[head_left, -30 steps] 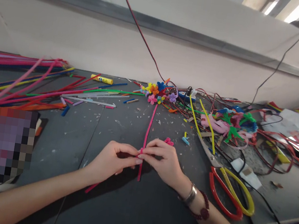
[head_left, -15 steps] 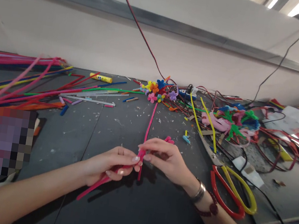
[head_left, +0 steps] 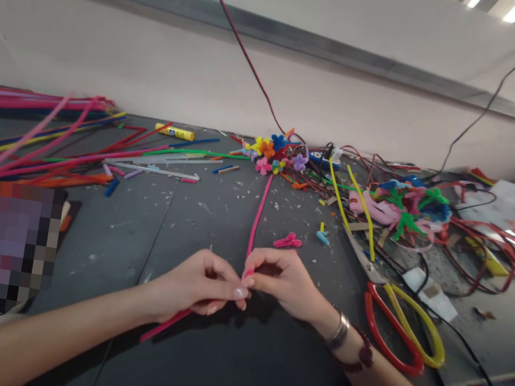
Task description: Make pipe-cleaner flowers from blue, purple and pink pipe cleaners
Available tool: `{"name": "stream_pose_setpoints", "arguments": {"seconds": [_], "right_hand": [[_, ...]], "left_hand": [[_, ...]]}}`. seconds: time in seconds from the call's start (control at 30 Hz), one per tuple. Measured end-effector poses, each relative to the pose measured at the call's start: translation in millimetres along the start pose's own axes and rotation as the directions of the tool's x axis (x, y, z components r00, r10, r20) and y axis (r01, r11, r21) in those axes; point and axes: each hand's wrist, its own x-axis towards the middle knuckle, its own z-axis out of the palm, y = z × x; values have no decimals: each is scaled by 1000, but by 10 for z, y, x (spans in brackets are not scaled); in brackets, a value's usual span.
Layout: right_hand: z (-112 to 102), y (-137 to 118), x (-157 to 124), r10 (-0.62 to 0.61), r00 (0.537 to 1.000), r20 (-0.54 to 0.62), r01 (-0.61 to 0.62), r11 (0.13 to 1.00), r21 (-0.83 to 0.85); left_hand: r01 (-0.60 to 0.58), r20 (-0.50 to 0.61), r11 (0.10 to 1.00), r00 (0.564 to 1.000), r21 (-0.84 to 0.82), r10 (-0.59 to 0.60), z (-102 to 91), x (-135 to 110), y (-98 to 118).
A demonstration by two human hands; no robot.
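My left hand [head_left: 202, 288] and my right hand [head_left: 280, 280] meet at the middle of the dark table [head_left: 146, 228], both pinched on a pink pipe cleaner [head_left: 259, 209]. Its long part runs away from my fingers toward a cluster of small pipe-cleaner flowers [head_left: 275, 154]. Its other end comes out under my left hand toward the near edge. A small pink folded piece [head_left: 287, 241] lies just beyond my right hand. My right wrist wears a metal bangle and a dark red bracelet.
Red and yellow handled scissors [head_left: 404, 331] lie to the right, beside a tangle of wires and pipe-cleaner shapes [head_left: 405, 208]. Long pipe cleaners [head_left: 41, 148] are spread over the left, with a yellow glue stick [head_left: 177, 132] behind. A wall closes off the back.
The short end of the pink pipe cleaner that hung down below my fingers is now folded back. My hands have drawn closer together and slightly nearer to me.
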Motion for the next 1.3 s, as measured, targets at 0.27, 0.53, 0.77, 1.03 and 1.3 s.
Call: {"name": "stream_pose_setpoints", "arguments": {"seconds": [0.27,0.53,0.77,1.03,1.3], "right_hand": [[62,89,76,123,976,-179,-135,989,-56],[-12,84,81,107,943,-316,-141,986,-85],[55,59,38,-46,948,-314,-79,924,-373],[68,123,18,-125,964,-235,-30,827,-562],[54,81,-11,-106,994,18,86,680,-728]], "left_hand": [[-284,-171,591,785,755,595,15,2,-39],[-217,-271,731,830,646,487,-12,22,-66],[-194,-280,723,832,663,480,-27,14,-69],[-274,-78,417,751,867,655,-61,34,-110],[-269,152,80,740,960,655,-142,-37,15]]}}
